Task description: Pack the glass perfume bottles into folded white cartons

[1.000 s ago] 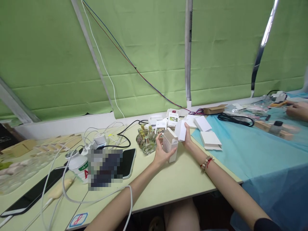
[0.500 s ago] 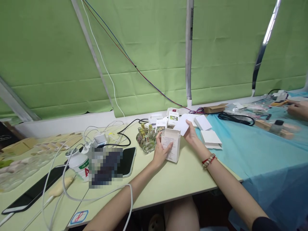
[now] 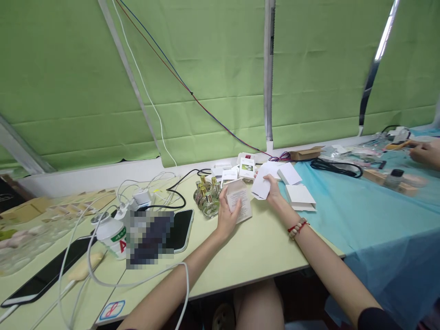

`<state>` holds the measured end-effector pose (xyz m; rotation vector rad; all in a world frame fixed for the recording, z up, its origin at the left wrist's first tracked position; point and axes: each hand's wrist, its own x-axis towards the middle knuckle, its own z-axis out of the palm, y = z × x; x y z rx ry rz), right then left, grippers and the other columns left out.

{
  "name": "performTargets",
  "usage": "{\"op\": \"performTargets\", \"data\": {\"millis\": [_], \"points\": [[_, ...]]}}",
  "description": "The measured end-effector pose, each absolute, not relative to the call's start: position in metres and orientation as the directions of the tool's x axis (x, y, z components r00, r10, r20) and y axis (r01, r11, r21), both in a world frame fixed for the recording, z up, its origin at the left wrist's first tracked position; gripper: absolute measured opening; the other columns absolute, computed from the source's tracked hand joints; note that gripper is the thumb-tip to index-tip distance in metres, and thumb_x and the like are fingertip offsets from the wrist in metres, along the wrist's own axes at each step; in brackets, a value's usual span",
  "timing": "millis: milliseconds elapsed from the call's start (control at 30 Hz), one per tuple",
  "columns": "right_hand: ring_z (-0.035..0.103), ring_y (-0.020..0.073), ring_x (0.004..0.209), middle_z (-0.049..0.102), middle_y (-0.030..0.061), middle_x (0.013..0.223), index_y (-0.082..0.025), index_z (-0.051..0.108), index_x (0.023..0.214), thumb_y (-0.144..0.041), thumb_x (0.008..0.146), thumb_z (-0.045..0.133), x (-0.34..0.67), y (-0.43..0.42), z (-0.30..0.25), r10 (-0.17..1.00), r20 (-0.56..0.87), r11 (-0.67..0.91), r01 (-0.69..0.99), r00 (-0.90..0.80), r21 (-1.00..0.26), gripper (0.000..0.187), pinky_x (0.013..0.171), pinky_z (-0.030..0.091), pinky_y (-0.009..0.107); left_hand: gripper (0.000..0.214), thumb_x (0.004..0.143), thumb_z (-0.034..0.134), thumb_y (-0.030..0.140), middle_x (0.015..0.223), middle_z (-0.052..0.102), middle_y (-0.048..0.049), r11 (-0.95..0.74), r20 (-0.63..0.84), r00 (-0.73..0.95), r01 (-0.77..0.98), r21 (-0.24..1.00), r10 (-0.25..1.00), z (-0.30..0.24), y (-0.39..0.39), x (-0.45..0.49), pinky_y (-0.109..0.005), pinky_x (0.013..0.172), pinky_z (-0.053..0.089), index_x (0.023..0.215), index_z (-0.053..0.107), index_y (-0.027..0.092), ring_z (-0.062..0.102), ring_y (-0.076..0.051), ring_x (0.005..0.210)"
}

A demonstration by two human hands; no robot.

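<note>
1. Currently, the printed carton [image 3: 243, 204] tilts in the left hand [image 3: 226, 216], which is closed round its left side, thumb on the printed face.
2. Just right of it, the right hand [image 3: 272, 189] pinches a white card [image 3: 261, 188].
3. Compared with half a second ago, the carton leans more; the card sits lower.
4. Glass bottles [image 3: 209, 209] stand beside the left hand.

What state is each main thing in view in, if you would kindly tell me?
Printed box: held in the left hand, top flap up.
White card: held in the right hand.
Glass bottles: clustered, standing, capped.
Phone nearest the bottles: lying flat, screen dark.
White tub: standing.
Black cord on the blue sheet: coiled.
</note>
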<state>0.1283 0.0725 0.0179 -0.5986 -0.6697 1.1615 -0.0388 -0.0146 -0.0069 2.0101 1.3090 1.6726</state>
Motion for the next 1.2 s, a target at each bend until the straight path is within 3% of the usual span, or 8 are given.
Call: {"op": "performTargets", "data": {"millis": [167, 367, 533, 667, 800, 967, 1067, 1200], "points": [[0.066, 0.0183, 0.074, 0.066, -0.0029, 0.084, -0.027, 0.039, 0.110, -0.043, 0.057, 0.073, 0.120, 0.068, 0.014, 0.952, 0.082, 0.235, -0.530, 0.294, -0.815, 0.065, 0.064, 0.054, 0.030, 0.054, 0.089, 0.049, 0.035, 0.133, 0.043, -0.0124, -0.606, 0.727, -0.014, 0.542, 0.583, 0.687, -0.011, -0.013, -0.040, -0.042, 0.100, 0.040, 0.137, 0.024, 0.027, 0.048, -0.022, 0.120], [0.058, 0.0223, 0.105, 0.058, 0.0071, 0.119, -0.026, 0.028, 0.130, -0.049, 0.060, 0.069, 0.123, 0.069, 0.011, 0.898, 0.047, 0.210, -0.333, 0.437, -0.919, 0.085, 0.085, 0.049, 0.034, 0.052, 0.088, 0.051, 0.034, 0.130, 0.043, -0.0119, -0.628, 0.791, -0.030, 0.591, 0.507, 0.610, -0.013, -0.010, -0.042, -0.041, 0.098, 0.042, 0.134, 0.028, 0.026, 0.048, -0.021, 0.120], [0.040, 0.0226, 0.127, 0.033, 0.0154, 0.140, -0.020, 0.028, 0.129, -0.039, 0.065, 0.060, 0.123, 0.063, 0.018, 0.777, 0.205, 0.384, -0.191, 0.595, -0.903, 0.074, 0.109, 0.027, 0.040, 0.049, 0.089, 0.050, 0.029, 0.123, 0.046, -0.0114, -0.663, 0.861, 0.048, 0.660, 0.353, 0.506, -0.014, -0.007, -0.043, -0.040, 0.093, 0.045, 0.133, 0.028, 0.027, 0.049, -0.022, 0.118], [0.033, 0.0232, 0.130, 0.034, 0.0157, 0.138, -0.020, 0.032, 0.127, -0.031, 0.059, 0.067, 0.121, 0.055, 0.020, 0.678, 0.402, 0.514, -0.006, 0.615, -0.858, 0.077, 0.111, 0.024, 0.042, 0.050, 0.090, 0.046, 0.027, 0.122, 0.045, -0.0118, -0.653, 0.855, 0.103, 0.693, 0.305, 0.508, -0.014, -0.007, -0.042, -0.039, 0.088, 0.047, 0.136, 0.025, 0.028, 0.052, -0.022, 0.112], [0.057, 0.0194, 0.103, 0.057, 0.0058, 0.112, -0.026, 0.035, 0.125, -0.040, 0.064, 0.067, 0.122, 0.052, 0.024, 0.748, 0.341, 0.548, -0.239, 0.569, -0.802, 0.069, 0.094, 0.045, 0.039, 0.045, 0.092, 0.042, 0.029, 0.125, 0.042, -0.0132, -0.569, 0.786, 0.085, 0.738, 0.364, 0.613, -0.009, -0.012, -0.042, -0.038, 0.084, 0.048, 0.136, 0.030, 0.026, 0.055, -0.023, 0.108], [0.066, 0.0192, 0.070, 0.061, -0.0020, 0.069, -0.024, 0.051, 0.102, -0.055, 0.073, 0.045, 0.125, 0.053, 0.036, 0.941, 0.081, 0.308, -0.739, 0.327, -0.599, 0.043, 0.064, 0.056, 0.033, 0.039, 0.092, 0.043, 0.030, 0.124, 0.045, -0.0129, -0.532, 0.768, 0.065, 0.759, 0.376, 0.637, -0.005, -0.014, -0.041, -0.032, 0.075, 0.049, 0.130, 0.035, 0.025, 0.056, -0.023, 0.106], [0.067, 0.0239, 0.071, 0.063, 0.0042, 0.066, -0.019, 0.056, 0.083, -0.060, 0.069, 0.044, 0.123, 0.049, 0.043, 0.984, 0.080, 0.177, -0.793, 0.161, -0.583, 0.045, 0.060, 0.057, 0.036, 0.042, 0.091, 0.043, 0.028, 0.123, 0.047, -0.0130, -0.557, 0.791, 0.088, 0.757, 0.342, 0.605, -0.007, -0.011, -0.040, -0.029, 0.068, 0.049, 0.131, 0.030, 0.024, 0.060, -0.019, 0.095], [0.068, 0.0266, 0.077, 0.066, 0.0054, 0.067, -0.019, 0.057, 0.078, -0.056, 0.063, 0.050, 0.119, 0.039, 0.045, 0.983, 0.154, 0.178, -0.763, 0.103, -0.622, 0.040, 0.062, 0.056, 0.037, 0.046, 0.091, 0.046, 0.028, 0.123, 0.050, -0.0131, -0.612, 0.825, 0.153, 0.745, 0.266, 0.544, -0.011, -0.009, -0.041, -0.025, 0.059, 0.048, 0.132, 0.027, 0.025, 0.061, -0.019, 0.096]]}}
